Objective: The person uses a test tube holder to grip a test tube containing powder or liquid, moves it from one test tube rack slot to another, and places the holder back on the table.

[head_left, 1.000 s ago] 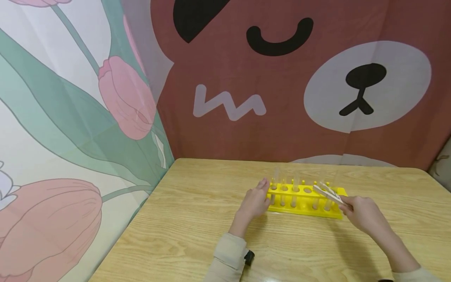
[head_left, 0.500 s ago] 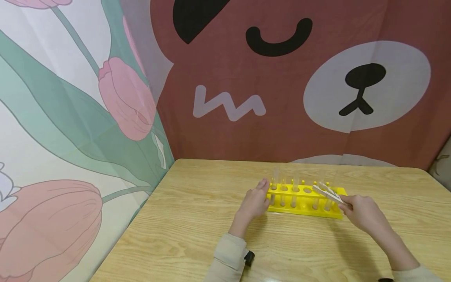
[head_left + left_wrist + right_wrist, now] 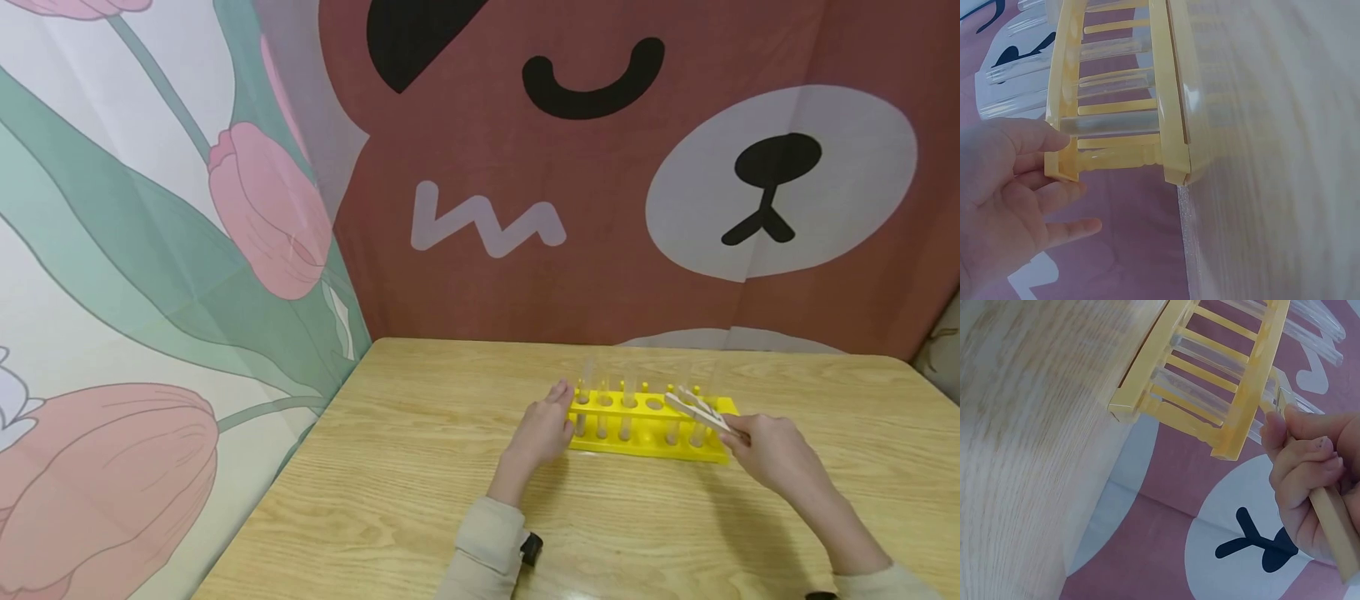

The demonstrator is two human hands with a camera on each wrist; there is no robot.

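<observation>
A yellow test tube rack (image 3: 648,452) stands on the table, with several clear test tubes (image 3: 629,385) upright in its holes. At its left end, my left hand (image 3: 538,427) grips the upper plate; in the left wrist view the thumb and fingers of that hand (image 3: 1004,181) pinch the plate's end. My right hand (image 3: 776,454) holds a wooden test tube clamp (image 3: 697,412), whose tip reaches over the rack's right half beside a tube. The right wrist view has the fingers curled round the wooden clamp (image 3: 1335,528). Whether its jaws touch a tube, I cannot tell.
The wood-grain table (image 3: 420,467) runs back to a wall hanging (image 3: 465,292) with a bear's face. On the left hangs a tulip-patterned cloth (image 3: 270,208). A row of yellow pegs (image 3: 645,387) lines the rack's back side.
</observation>
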